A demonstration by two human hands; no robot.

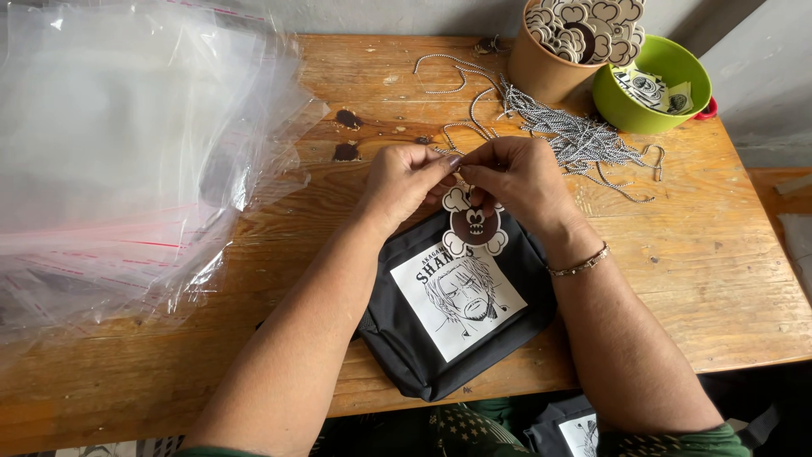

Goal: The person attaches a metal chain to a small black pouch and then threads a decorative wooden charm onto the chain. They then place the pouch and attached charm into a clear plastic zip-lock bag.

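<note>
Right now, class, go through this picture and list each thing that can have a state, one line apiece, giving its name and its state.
Left hand: fingertips pinched, meeting the right hand.
Right hand: fingertips pinched above the skull tag.
Skull tag: hanging below the fingers, over the bag.
Black bag: lying flat, printed side up.
Ball chains: loose, tangled pile.
Paper cup: upright, full of tags.
Green bowl: upright, holding stickers.
Plastic sleeves: stacked, empty.

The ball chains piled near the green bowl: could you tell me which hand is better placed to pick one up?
Probably the right hand: the ball chains lie just beyond it, while the left hand sits farther off.
</note>
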